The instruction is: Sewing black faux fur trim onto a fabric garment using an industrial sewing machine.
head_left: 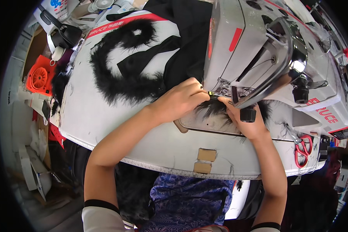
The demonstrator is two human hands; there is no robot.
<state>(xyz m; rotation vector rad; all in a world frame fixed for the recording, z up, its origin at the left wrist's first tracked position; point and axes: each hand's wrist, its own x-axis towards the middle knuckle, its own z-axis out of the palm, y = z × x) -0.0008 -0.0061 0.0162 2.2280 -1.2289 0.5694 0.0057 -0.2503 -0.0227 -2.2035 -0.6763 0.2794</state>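
Cluttered room [31, 133], white desk [154, 143]: left hand [181, 100] and right hand [254, 127] fingers [225, 102] grip black fur trim [212, 110] lying left-to-right.

The fur trim [101, 76] is black, the garment [189, 203] patterned blue

Red lettering [324, 112] noted on sewing machine [228, 23]; white lettering [106, 28] on counter's [81, 112] red band [154, 17]; graduated markings [181, 172] on front-edge measuring strip [152, 167]
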